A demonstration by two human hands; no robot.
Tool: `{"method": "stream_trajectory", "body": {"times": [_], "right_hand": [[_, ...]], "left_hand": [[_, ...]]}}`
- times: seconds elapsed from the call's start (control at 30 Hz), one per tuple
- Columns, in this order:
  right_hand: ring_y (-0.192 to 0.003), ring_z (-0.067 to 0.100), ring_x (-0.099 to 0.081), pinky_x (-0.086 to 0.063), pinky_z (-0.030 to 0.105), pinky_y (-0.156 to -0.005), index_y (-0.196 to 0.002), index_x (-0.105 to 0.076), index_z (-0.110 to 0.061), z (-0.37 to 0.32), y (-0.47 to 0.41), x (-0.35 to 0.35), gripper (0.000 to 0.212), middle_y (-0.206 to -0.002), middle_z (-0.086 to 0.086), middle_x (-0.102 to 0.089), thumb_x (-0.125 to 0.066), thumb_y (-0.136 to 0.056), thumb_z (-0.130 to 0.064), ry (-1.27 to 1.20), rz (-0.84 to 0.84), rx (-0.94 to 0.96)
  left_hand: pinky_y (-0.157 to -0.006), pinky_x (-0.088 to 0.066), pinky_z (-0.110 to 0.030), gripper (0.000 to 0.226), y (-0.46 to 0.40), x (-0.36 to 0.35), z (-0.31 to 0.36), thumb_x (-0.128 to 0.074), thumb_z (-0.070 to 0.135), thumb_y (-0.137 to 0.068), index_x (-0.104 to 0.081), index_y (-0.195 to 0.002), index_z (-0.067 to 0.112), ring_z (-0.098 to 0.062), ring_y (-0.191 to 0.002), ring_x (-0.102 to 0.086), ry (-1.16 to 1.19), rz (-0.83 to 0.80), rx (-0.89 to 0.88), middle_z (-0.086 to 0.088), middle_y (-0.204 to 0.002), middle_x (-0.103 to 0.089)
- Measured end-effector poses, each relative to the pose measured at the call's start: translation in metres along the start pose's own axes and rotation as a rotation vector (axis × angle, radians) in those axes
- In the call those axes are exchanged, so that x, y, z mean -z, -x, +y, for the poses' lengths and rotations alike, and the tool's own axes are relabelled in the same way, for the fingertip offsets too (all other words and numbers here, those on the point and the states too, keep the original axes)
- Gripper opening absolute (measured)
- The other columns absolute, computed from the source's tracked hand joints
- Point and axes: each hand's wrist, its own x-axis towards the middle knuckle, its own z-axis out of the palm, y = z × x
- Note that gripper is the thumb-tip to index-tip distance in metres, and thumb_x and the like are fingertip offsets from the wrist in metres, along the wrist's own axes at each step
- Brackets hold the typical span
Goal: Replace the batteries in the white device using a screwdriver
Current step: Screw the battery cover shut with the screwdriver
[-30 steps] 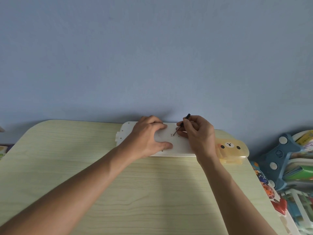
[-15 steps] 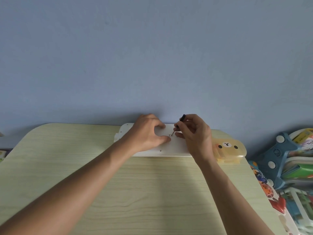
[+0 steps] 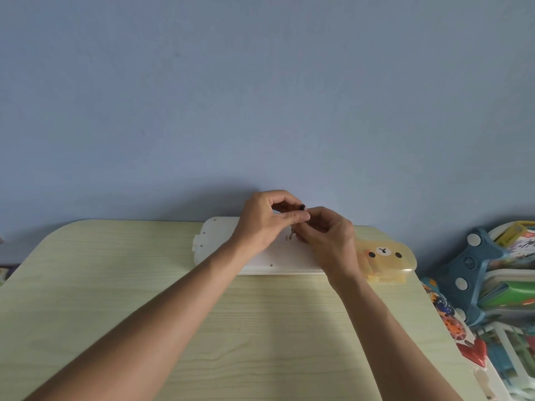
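A long flat white device (image 3: 220, 241) lies at the far edge of the table against the blue wall. A small screwdriver (image 3: 295, 225) with a black handle stands nearly upright on the device's top, its metal tip at a small mark on the surface. My right hand (image 3: 327, 241) pinches the lower part of the screwdriver. My left hand (image 3: 269, 219) is raised off the device, its thumb and fingers closed around the black handle top. Both hands hide the middle of the device.
A translucent yellow box (image 3: 385, 259) with a bear face sits at the device's right end. Toys and books, among them a blue plastic toy (image 3: 469, 267), are piled beyond the table's right edge. The pale wooden table (image 3: 144, 285) stretches toward me.
My left hand has lifted off the device and come up to the screwdriver's handle. The screwdriver has tipped from slanted to nearly upright.
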Motion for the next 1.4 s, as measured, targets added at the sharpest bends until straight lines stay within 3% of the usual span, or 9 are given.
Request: {"method": "stream_trajectory", "body": {"times": [0.1,0.23,0.37,0.53,0.67,0.8,0.97,1.1,1.4], "right_hand": [[-0.071,0.013,-0.067,-0.058,0.036,-0.074,-0.091,-0.078,-0.009,-0.003,-0.001,0.001,0.005,-0.080,0.015,-0.076,-0.077,-0.086,-0.010,-0.015,-0.057,-0.039],[-0.061,-0.004,-0.060,-0.045,0.011,-0.063,-0.095,-0.082,-0.013,-0.002,-0.004,-0.001,0.011,-0.062,-0.017,-0.070,-0.074,-0.088,-0.012,0.075,-0.110,-0.057],[-0.060,0.007,-0.057,-0.045,0.025,-0.064,-0.075,-0.079,-0.011,-0.002,-0.006,-0.001,0.011,-0.061,-0.005,-0.069,-0.078,-0.084,-0.017,0.081,-0.076,-0.096],[-0.063,0.014,-0.058,-0.046,0.033,-0.064,-0.079,-0.072,-0.002,-0.007,-0.007,-0.003,0.022,-0.069,0.016,-0.070,-0.082,-0.079,-0.021,0.074,-0.067,-0.126],[-0.062,0.010,-0.056,-0.048,0.027,-0.066,-0.083,-0.081,-0.012,-0.008,-0.005,-0.001,0.009,-0.064,0.006,-0.068,-0.079,-0.085,-0.020,0.056,-0.110,-0.114],[-0.064,0.016,-0.054,-0.047,0.033,-0.068,-0.080,-0.080,-0.009,-0.009,-0.005,0.001,0.007,-0.068,0.017,-0.067,-0.077,-0.085,-0.012,-0.003,-0.100,-0.123],[-0.061,0.012,-0.058,-0.048,0.027,-0.062,-0.076,-0.071,-0.003,-0.010,-0.007,-0.005,0.020,-0.065,0.006,-0.068,-0.082,-0.081,-0.018,0.051,-0.062,-0.133],[-0.064,0.008,-0.060,-0.050,0.022,-0.066,-0.089,-0.080,-0.015,-0.014,-0.005,0.000,0.007,-0.069,0.001,-0.072,-0.073,-0.089,-0.016,0.028,-0.144,-0.126],[-0.070,0.013,-0.063,-0.058,0.044,-0.079,-0.091,-0.079,-0.007,-0.012,-0.008,-0.002,0.015,-0.085,0.019,-0.076,-0.082,-0.081,-0.019,0.067,-0.119,-0.149]], "left_hand": [[-0.077,-0.059,-0.028,0.007,-0.002,0.006,0.000,-0.083,0.011,-0.080,-0.079,-0.086,0.008,-0.013,-0.078,-0.074,-0.033,-0.037,-0.008,0.000,-0.081,-0.078],[-0.081,-0.057,-0.021,0.011,0.001,0.011,0.001,-0.076,0.008,-0.087,-0.080,-0.097,0.010,-0.018,-0.086,-0.075,-0.082,-0.082,-0.027,-0.003,-0.092,-0.079],[-0.077,-0.055,-0.020,0.023,0.005,0.010,0.008,-0.081,0.015,-0.082,-0.078,-0.104,0.021,-0.008,-0.074,-0.071,-0.079,-0.052,-0.014,0.003,-0.086,-0.076],[-0.066,-0.057,-0.027,0.013,0.004,0.001,0.009,-0.089,0.015,-0.072,-0.078,-0.078,0.013,-0.008,-0.069,-0.069,0.022,0.056,0.013,-0.004,-0.076,-0.076],[-0.069,-0.057,-0.021,0.003,0.002,0.007,0.008,-0.080,0.010,-0.083,-0.079,-0.083,0.012,-0.011,-0.076,-0.072,-0.020,0.020,-0.028,0.002,-0.082,-0.078],[-0.079,-0.058,-0.024,0.010,0.003,0.011,0.006,-0.078,0.014,-0.085,-0.080,-0.095,0.017,-0.008,-0.084,-0.072,-0.042,-0.038,-0.031,0.009,-0.087,-0.077],[-0.063,-0.055,-0.025,0.012,0.003,0.003,0.005,-0.086,0.008,-0.075,-0.077,-0.084,0.008,-0.010,-0.066,-0.067,0.061,0.051,-0.007,-0.005,-0.073,-0.072],[-0.077,-0.060,-0.029,0.010,0.004,0.000,0.003,-0.079,0.012,-0.084,-0.081,-0.093,0.015,-0.010,-0.081,-0.074,-0.004,-0.030,-0.043,0.002,-0.084,-0.079],[-0.074,-0.055,-0.019,0.011,0.005,0.002,0.007,-0.085,0.012,-0.077,-0.082,-0.088,0.013,-0.009,-0.081,-0.074,0.025,0.020,-0.049,0.005,-0.083,-0.079]]}}
